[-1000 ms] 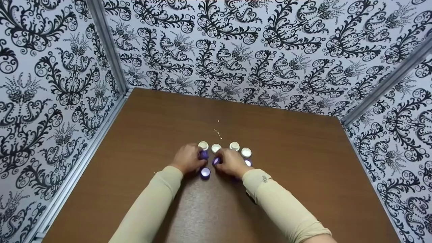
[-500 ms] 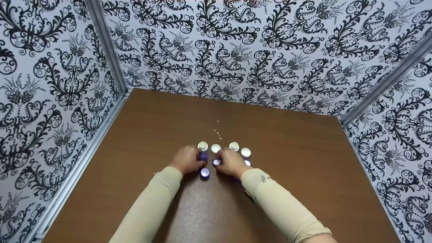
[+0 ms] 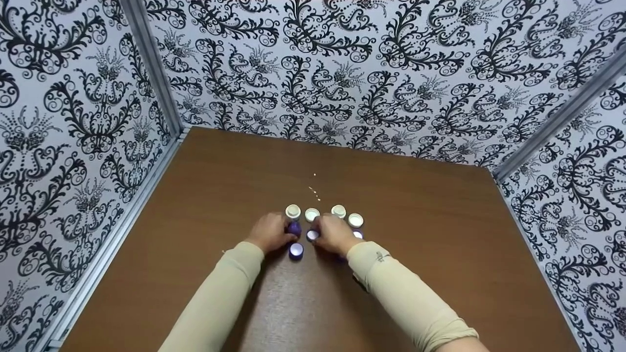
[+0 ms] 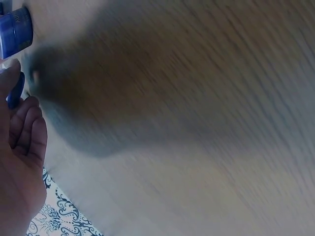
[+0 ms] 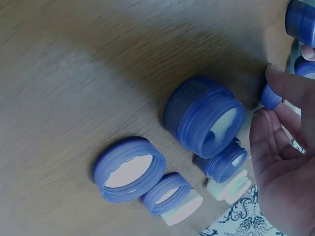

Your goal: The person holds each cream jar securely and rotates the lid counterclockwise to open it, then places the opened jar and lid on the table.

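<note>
Brown wooden table (image 3: 430, 234) (damask-papered walls (image 3: 391, 73)), scattered caps (image 3: 313, 214)

I read it as a staged recording booth, not a home: a bare brown wood-grain tabletop (image 3: 415, 234) was boxed in by black-and-white damask-patterned wall panels (image 3: 371, 73) joined with grey metal corner strips (image 3: 151, 63).
</note>
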The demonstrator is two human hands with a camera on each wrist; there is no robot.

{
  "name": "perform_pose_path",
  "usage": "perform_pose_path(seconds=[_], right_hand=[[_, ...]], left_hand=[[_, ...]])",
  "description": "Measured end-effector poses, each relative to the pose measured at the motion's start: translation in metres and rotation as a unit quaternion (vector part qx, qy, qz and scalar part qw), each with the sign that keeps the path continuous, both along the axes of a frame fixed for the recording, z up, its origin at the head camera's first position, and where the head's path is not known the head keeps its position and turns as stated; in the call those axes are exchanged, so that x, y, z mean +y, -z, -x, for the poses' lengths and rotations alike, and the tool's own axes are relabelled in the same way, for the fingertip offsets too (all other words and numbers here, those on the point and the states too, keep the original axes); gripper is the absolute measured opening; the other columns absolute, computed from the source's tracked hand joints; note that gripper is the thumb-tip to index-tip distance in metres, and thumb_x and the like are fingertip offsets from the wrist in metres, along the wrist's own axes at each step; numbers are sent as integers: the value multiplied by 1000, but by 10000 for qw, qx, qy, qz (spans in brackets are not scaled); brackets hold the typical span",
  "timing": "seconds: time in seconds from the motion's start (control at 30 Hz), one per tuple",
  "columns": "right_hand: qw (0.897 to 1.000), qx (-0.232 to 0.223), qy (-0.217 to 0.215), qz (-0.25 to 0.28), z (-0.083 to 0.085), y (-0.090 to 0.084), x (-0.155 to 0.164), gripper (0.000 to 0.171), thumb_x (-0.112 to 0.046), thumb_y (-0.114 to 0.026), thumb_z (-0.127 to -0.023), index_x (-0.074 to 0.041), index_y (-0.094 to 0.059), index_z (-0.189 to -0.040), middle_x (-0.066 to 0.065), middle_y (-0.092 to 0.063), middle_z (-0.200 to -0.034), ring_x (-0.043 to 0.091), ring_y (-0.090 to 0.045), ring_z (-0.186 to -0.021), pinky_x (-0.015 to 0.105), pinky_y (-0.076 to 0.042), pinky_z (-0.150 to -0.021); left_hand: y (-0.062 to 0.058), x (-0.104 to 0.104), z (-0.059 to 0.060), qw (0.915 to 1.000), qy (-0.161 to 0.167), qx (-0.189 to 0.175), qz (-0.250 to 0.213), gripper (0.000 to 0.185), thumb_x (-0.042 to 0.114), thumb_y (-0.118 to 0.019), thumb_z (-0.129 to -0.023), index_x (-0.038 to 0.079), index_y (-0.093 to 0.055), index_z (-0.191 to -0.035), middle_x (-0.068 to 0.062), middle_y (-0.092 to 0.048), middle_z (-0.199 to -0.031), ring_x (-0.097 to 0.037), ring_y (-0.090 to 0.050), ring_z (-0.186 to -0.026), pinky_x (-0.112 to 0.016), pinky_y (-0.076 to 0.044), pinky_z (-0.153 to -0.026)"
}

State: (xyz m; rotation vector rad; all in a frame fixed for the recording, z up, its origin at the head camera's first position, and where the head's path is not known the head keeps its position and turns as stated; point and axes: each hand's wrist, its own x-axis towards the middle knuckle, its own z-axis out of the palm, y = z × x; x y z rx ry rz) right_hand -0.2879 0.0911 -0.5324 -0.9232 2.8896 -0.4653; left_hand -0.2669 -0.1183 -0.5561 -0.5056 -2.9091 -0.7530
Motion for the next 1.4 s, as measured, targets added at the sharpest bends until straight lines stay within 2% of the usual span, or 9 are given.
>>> perform_pose_path(seconds=[0.27,0.6,0.83,1.0,1.2,1.4], right_hand=[[9997,-153,131,151,2,0,0,19,-9,-84,-70,-7,-72,-84,3,-63,-81,23,-62,-79,41,-51,-73],[9998,-96,35,148,0,-1,-1,17,-8,-82,-71,-6,-72,-85,4,-64,-81,25,-62,-80,42,-51,-74],[9999,-100,68,35,1,-1,-1,18,-9,-82,-70,-7,-72,-84,3,-63,-81,24,-62,-80,41,-51,-74],[9999,-78,65,-28,1,-1,-1,18,-9,-82,-70,-7,-73,-85,3,-63,-81,24,-62,-81,41,-51,-75],[9999,1,41,-124,1,0,-2,15,-9,-82,-68,-8,-72,-79,0,-58,-75,23,-58,-76,42,-49,-69],[9999,43,61,-124,2,0,-2,17,-9,-83,-67,-7,-70,-78,-1,-55,-73,22,-57,-75,42,-48,-68]], left_hand=[[-2,1,-1,9997,203,52,143,27,32,-84,-77,12,-68,-84,-10,-69,-85,-34,-67,-80,-51,-52,-70],[0,1,1,9987,142,58,496,31,40,-81,-79,13,-68,-83,-10,-69,-81,-35,-67,-77,-52,-52,-68],[3,1,2,9979,178,90,616,28,38,-81,-78,14,-69,-86,-7,-69,-83,-32,-67,-79,-50,-52,-70],[5,1,2,9986,149,21,503,26,36,-81,-76,16,-70,-87,-5,-69,-84,-31,-66,-79,-49,-52,-70],[7,2,2,9996,42,18,265,25,35,-83,-74,16,-69,-83,-7,-69,-79,-33,-66,-75,-51,-51,-66],[11,3,3,9998,-24,36,178,24,35,-83,-74,19,-73,-88,-4,-70,-80,-31,-66,-75,-49,-51,-65]])
